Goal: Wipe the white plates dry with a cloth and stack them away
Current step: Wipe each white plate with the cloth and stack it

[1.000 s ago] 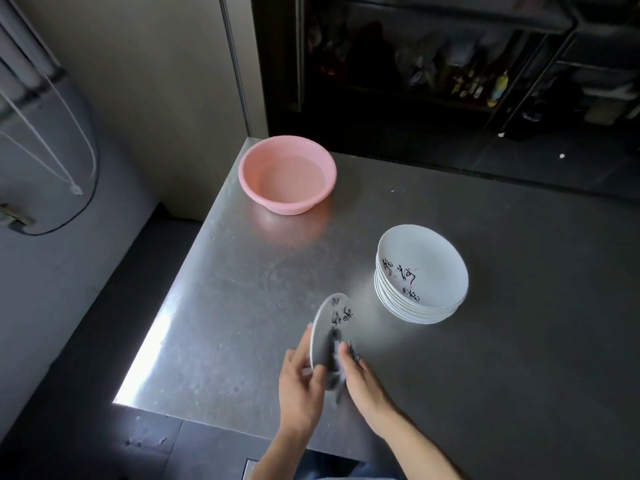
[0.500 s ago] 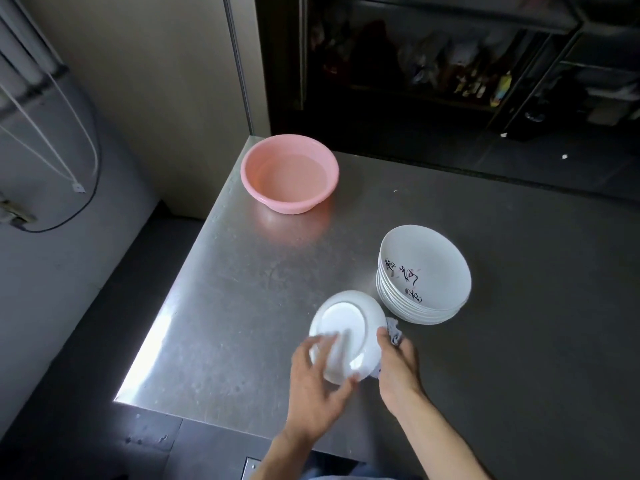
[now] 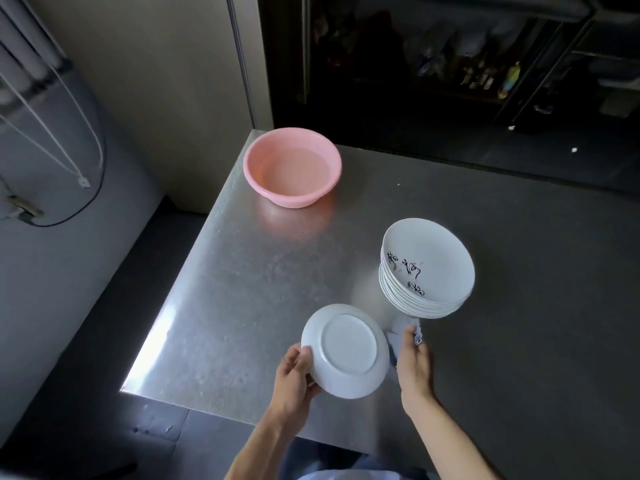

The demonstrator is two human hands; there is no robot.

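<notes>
The worktop [image 3: 242,271] is brushed stainless steel, dull grey with fine pitting and a bright glare along its near left edge. At its far left corner stands a round pink plastic basin [image 3: 292,166] with a rolled rim; it is smooth and slightly glossy, and its tint reflects on the metal in front of it.

Above the near left corner a white plate [image 3: 346,351] is held off the surface, turned bottom-up and tilted toward the camera. It is glazed ceramic, plain and unmarked on this side, round, with a raised circular foot ring. The left hand [image 3: 294,379] grips its left rim, with the thumb curled over the edge and the fingers behind. The right hand [image 3: 414,363] is at the plate's right rim, its fingers curled round a crumpled pale cloth [image 3: 398,329] that bunches out past the fingertips.

Just beyond the cloth, toward the middle of the worktop, rests a stack of plates [image 3: 427,268]. They are deep-sided white dishes nested rim on rim, and the top one shows black brush-style characters and small pink marks inside.
</notes>
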